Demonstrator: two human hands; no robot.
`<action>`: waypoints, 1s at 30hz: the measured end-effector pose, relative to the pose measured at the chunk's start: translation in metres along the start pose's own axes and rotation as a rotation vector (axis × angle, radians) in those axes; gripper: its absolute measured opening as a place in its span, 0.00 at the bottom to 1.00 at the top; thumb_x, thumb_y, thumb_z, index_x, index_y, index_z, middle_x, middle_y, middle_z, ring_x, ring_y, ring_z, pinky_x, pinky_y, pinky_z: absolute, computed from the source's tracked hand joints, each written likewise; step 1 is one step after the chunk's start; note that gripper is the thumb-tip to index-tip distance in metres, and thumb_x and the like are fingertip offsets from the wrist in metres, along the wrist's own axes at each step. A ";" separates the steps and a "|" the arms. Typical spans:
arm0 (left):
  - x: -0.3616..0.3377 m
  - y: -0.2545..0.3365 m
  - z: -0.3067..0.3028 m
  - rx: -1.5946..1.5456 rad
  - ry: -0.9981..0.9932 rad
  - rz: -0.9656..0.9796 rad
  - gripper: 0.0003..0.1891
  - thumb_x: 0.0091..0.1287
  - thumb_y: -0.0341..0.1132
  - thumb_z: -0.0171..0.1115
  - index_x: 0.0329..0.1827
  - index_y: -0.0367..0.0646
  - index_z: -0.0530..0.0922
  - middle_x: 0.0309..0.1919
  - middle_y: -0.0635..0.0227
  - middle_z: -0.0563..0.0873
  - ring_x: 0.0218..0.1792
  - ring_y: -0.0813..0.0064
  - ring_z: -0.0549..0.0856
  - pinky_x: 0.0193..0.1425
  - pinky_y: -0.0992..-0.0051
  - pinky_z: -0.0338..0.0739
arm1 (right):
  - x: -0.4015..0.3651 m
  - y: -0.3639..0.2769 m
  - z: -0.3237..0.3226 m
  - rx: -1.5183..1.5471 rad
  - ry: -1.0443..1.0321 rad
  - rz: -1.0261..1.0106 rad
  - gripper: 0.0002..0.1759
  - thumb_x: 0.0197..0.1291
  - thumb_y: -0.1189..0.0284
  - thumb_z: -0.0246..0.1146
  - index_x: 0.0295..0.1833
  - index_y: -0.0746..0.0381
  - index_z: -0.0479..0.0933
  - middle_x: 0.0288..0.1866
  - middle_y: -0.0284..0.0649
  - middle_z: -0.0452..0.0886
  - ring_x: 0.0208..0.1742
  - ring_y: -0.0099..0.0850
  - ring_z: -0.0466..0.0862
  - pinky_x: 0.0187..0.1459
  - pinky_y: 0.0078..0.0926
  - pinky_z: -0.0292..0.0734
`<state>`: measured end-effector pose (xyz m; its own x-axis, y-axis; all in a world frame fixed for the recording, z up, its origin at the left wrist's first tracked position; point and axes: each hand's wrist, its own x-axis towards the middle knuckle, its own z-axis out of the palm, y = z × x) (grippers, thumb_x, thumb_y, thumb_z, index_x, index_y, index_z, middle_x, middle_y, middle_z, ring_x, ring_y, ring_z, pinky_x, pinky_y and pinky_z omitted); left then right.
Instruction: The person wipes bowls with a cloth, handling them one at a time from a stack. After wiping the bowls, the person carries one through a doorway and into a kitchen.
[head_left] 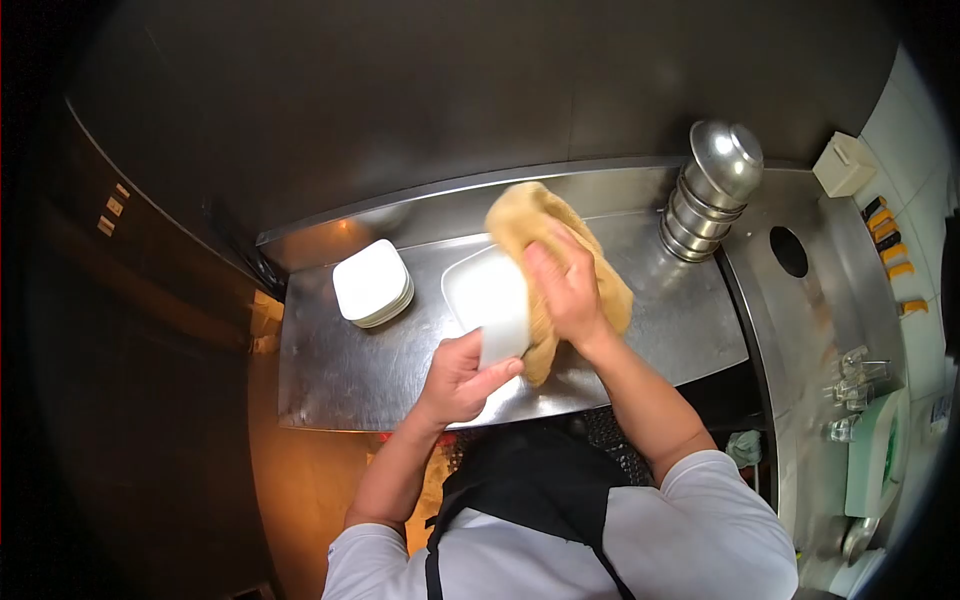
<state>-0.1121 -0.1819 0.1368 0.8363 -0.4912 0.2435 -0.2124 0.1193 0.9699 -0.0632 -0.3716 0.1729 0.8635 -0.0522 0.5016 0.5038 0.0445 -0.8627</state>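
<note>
My left hand (465,378) grips a white square plate (484,290) by its near edge, thumb on one side. Against the plate's right side is a tan cloth (540,290), with my right hand (568,285) closed over it. Part of the plate is hidden behind the cloth. Both hands are above the steel counter (420,370). To their left a stack of white square plates (372,282) rests on the counter.
Several metal bowls (705,200) are stacked upside down at the back right. Farther right, a steel surface has a round dark hole (789,251) and several glasses (855,380). Orange-handled knives (887,240) hang along the right wall beside a cream box (843,165).
</note>
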 end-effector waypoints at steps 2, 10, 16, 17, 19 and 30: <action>-0.001 0.004 0.013 -0.249 0.153 0.050 0.11 0.70 0.25 0.65 0.53 0.31 0.81 0.46 0.63 0.90 0.47 0.84 0.84 0.53 0.77 0.79 | -0.032 0.016 0.008 -0.029 0.046 0.216 0.14 0.67 0.72 0.61 0.53 0.69 0.82 0.53 0.52 0.83 0.53 0.45 0.83 0.58 0.43 0.76; -0.012 -0.004 -0.011 -0.199 0.035 -0.033 0.14 0.65 0.21 0.66 0.54 0.36 0.83 0.47 0.64 0.89 0.50 0.74 0.86 0.57 0.73 0.77 | -0.002 -0.015 0.007 -0.440 -0.204 -0.449 0.17 0.59 0.62 0.70 0.49 0.62 0.84 0.48 0.45 0.81 0.50 0.51 0.78 0.58 0.45 0.74; -0.014 -0.019 0.000 -0.756 0.155 0.168 0.28 0.61 0.26 0.72 0.66 0.34 0.76 0.59 0.58 0.85 0.63 0.66 0.82 0.69 0.60 0.74 | -0.003 0.021 -0.002 0.371 -0.021 0.261 0.20 0.73 0.58 0.64 0.53 0.66 0.80 0.49 0.37 0.84 0.50 0.23 0.81 0.54 0.26 0.78; -0.015 -0.020 -0.003 -0.751 0.151 0.145 0.28 0.62 0.27 0.73 0.66 0.34 0.76 0.60 0.58 0.84 0.63 0.65 0.82 0.70 0.60 0.73 | -0.003 0.022 -0.007 0.383 -0.059 0.318 0.20 0.73 0.58 0.64 0.53 0.66 0.80 0.48 0.36 0.85 0.48 0.22 0.82 0.52 0.24 0.78; -0.013 -0.016 -0.013 -0.743 0.143 0.097 0.29 0.63 0.30 0.73 0.67 0.34 0.75 0.60 0.58 0.84 0.63 0.65 0.82 0.70 0.60 0.73 | 0.007 0.010 -0.016 0.404 -0.135 0.435 0.19 0.73 0.59 0.64 0.53 0.66 0.80 0.46 0.34 0.85 0.44 0.19 0.82 0.48 0.20 0.79; 0.029 -0.001 -0.001 -0.758 0.522 0.209 0.23 0.73 0.34 0.62 0.68 0.34 0.73 0.57 0.59 0.86 0.55 0.67 0.86 0.63 0.67 0.79 | -0.030 0.016 0.024 -0.640 0.103 -0.543 0.12 0.57 0.69 0.68 0.46 0.61 0.85 0.49 0.46 0.85 0.56 0.45 0.83 0.63 0.50 0.71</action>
<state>-0.0871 -0.1957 0.1433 0.9780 0.0303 0.2064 -0.1521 0.7808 0.6060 -0.0807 -0.3456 0.1454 0.4836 0.0050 0.8753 0.7115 -0.5846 -0.3899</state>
